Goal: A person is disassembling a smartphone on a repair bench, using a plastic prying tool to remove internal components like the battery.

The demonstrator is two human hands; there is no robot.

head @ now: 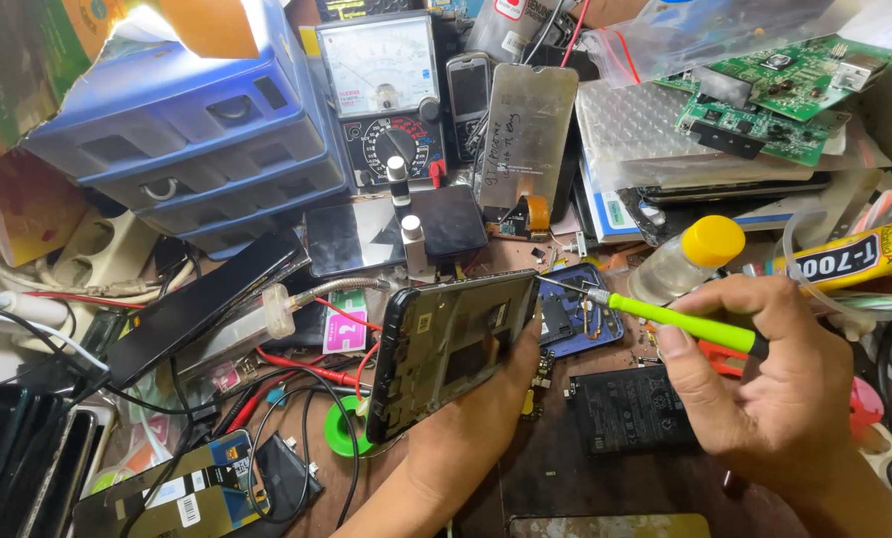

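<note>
phone frame (453, 349) clamped in left hand (486, 418); right hand (775, 389) grip closed on green screwdriver (680, 321), tip at frame edge.

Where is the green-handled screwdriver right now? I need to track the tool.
In the head view, the green-handled screwdriver is right of centre, held in the right hand, its tip at the top edge of the opened phone in the left hand.
</note>
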